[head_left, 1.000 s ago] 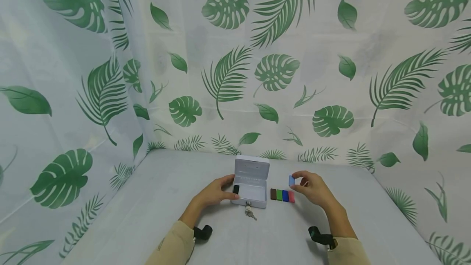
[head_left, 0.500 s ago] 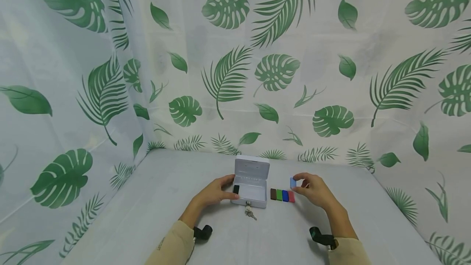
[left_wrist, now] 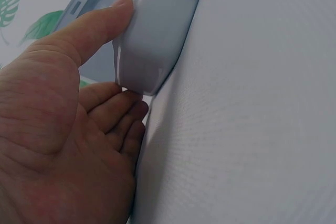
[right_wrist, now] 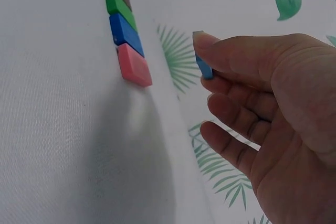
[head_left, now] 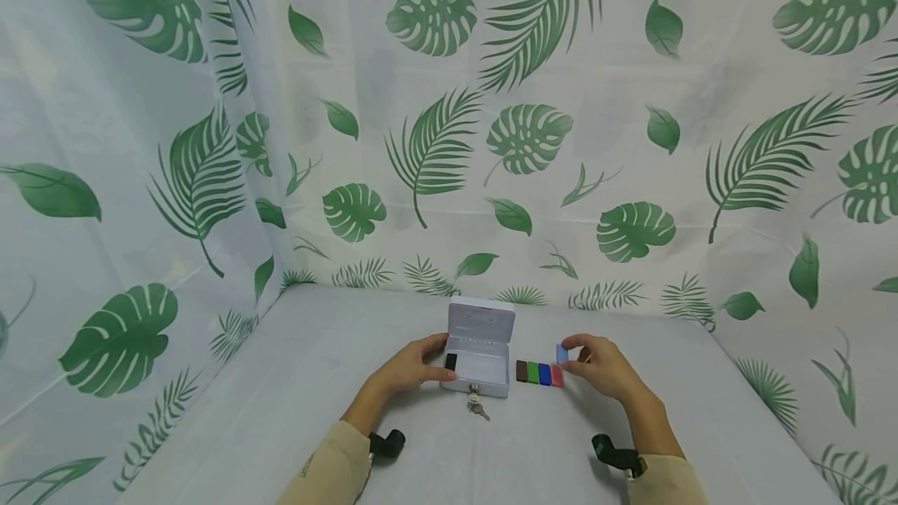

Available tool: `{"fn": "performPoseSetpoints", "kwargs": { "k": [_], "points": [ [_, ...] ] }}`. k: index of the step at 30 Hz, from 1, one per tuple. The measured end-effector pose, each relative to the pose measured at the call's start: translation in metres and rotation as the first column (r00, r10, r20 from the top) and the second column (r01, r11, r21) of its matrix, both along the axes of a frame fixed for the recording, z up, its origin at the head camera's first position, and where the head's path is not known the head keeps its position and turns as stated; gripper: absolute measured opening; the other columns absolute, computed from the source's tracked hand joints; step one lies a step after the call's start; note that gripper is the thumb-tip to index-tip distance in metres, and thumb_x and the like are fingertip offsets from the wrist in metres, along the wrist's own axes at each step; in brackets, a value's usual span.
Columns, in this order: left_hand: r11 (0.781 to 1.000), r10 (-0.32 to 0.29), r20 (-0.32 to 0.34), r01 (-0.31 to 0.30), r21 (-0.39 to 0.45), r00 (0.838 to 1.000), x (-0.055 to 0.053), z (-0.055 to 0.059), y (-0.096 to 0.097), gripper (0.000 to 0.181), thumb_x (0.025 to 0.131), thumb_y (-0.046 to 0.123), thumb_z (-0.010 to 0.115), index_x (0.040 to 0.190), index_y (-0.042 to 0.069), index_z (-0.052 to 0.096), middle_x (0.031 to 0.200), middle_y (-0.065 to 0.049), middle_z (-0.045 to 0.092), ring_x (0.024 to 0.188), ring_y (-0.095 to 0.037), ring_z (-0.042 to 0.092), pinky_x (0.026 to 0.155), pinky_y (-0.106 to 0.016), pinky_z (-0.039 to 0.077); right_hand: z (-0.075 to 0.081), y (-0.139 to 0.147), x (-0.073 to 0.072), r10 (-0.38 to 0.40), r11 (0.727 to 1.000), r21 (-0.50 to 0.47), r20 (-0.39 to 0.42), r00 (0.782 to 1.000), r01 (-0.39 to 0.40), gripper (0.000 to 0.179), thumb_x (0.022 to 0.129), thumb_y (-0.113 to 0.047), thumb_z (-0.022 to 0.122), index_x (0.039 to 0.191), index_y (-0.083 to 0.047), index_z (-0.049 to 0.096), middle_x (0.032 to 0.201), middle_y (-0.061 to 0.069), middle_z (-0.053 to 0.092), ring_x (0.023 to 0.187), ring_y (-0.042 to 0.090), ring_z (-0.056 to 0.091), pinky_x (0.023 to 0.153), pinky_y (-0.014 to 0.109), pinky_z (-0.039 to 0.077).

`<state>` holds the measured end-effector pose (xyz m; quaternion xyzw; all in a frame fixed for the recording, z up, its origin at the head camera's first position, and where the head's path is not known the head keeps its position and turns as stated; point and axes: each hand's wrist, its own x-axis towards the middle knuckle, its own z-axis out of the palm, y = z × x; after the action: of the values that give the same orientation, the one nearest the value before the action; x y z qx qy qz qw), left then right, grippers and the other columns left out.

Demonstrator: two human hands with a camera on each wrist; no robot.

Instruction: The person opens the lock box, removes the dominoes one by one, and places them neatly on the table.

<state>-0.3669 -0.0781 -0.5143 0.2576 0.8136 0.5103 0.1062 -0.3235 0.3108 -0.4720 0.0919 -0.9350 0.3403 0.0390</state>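
Observation:
A white metal cash box (head_left: 484,386) stands with its lid raised and a black block (head_left: 451,362) at the left inside. My left hand (head_left: 410,365) grips its left end, thumb at the front rim and fingers along the side. In the left wrist view the thumb lies against the box wall (left_wrist: 152,40). Thumb and index finger of my right hand (head_left: 599,365) pinch a small light blue block (head_left: 562,354), held above the table. Below and left of it lie a brown block (head_left: 521,371), a green block (head_left: 533,373), a dark blue block (head_left: 544,375) and a pink block (head_left: 556,376), side by side.
Keys (head_left: 477,405) hang from the lock at the box's front. The table (head_left: 505,458) has a white cover, and a leaf-printed curtain (head_left: 533,256) rises behind and at the sides. Each wrist wears a black camera mount.
My right hand has moved slightly right and down in the head view with the light blue block. The left hand and the box have stayed in place.

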Motion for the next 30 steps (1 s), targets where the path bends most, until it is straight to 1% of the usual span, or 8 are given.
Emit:
{"fn": "performPoseSetpoints", "kwargs": {
  "k": [10,21,30],
  "points": [
    [1.000,0.013,0.001,-0.013,-0.011,1.000,-0.0012,-0.0012,0.0008,0.088,0.087,0.035,0.086,0.158,0.008,0.043,0.163,-0.009,0.045,0.154,-0.030,0.039,0.127,-0.052,0.031,-0.0024,0.0033,-0.0013,0.004,1.000,0.007,0.013,1.000,-0.004,0.035,0.092,-0.015,0.077,0.124,-0.002,0.070,0.097,0.009,0.067,0.086,0.021,0.055,0.062,0.030,0.049],
    [1.000,0.003,0.004,-0.003,0.002,1.000,0.0003,0.0006,0.0012,0.089,0.086,0.033,0.087,0.158,0.007,0.042,0.162,-0.010,0.046,0.152,-0.034,0.042,0.126,-0.051,0.034,-0.0017,0.0065,0.0017,-0.001,0.999,0.045,0.054,0.999,-0.001,0.035,0.090,-0.012,0.079,0.123,-0.003,0.071,0.102,0.008,0.068,0.089,0.022,0.056,0.067,0.033,0.050],
    [1.000,0.002,-0.002,-0.002,0.004,1.000,0.0009,0.0021,0.0008,0.088,0.086,0.032,0.087,0.158,0.008,0.043,0.162,-0.010,0.046,0.152,-0.034,0.042,0.126,-0.051,0.033,-0.0013,0.0093,0.0013,0.003,0.999,0.052,0.077,0.997,-0.007,0.034,0.089,-0.013,0.080,0.121,-0.004,0.072,0.104,0.007,0.069,0.090,0.023,0.055,0.068,0.033,0.049]
  ]
}}
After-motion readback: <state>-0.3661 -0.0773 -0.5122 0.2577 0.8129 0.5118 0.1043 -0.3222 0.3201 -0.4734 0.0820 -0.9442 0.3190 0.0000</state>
